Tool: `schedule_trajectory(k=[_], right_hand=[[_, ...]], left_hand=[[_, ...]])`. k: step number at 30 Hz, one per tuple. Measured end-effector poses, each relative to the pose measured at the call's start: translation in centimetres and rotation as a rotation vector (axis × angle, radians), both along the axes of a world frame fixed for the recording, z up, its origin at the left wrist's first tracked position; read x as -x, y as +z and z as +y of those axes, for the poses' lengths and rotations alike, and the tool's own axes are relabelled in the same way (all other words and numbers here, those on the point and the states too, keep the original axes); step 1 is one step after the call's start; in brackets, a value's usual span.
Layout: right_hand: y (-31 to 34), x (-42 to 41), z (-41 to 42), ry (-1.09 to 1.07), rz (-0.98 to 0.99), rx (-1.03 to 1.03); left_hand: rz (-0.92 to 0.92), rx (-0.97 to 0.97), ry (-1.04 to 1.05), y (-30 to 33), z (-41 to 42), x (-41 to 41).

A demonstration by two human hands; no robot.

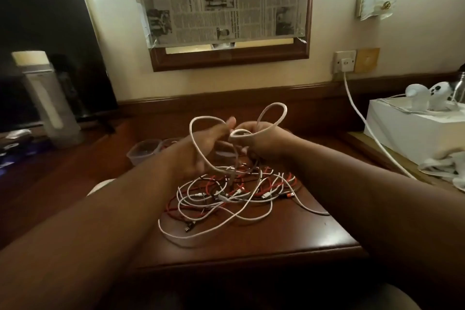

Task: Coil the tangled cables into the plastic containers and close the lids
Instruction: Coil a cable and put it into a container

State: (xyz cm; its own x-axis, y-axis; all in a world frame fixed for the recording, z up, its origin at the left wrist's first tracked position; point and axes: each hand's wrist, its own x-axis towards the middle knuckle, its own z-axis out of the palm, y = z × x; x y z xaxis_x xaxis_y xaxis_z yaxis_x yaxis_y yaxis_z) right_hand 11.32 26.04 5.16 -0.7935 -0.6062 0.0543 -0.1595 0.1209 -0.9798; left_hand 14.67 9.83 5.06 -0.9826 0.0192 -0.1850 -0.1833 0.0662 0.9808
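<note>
Hands are raised over the heap so one strand can be worked free of the rest. Left hand [212, 145], fingers fairly straight, has a loop of the white cable [274, 114] draped round it; whether it pinches the cable I cannot tell. Right hand [259, 143] is curled round the same cable, gathering small loops. Below, at 6 o'clock from the hands, the tangle [234, 196] of thin white and red cables lies on the worktop [327, 234]. Two clear plastic containers [143, 155] sit open at 9 o'clock of the tangle.
</note>
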Motion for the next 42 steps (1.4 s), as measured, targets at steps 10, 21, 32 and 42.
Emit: schedule_trajectory(k=[10, 21, 32, 42], right_hand=[[-1.5, -4.6, 2.5, 0.295, 0.146, -0.398], [0.2, -4.4, 4.9, 0.32, 0.318, -1.131], [2.4, -5.0, 2.9, -0.504, 0.544, -0.001], [0.9, -6.8, -0.6, -0.036, 0.243, -0.222]], left_hand=[[0.402, 0.507, -0.07, -1.9, -0.4, -5.6], [-0.028, 0.48, -0.253, 3.9, -1.5, -7.4], [0.072, -0.404, 0.024, 2.5, 0.4, -6.8], [0.14, -0.353, 0.107, 1.9, 2.4, -4.8]])
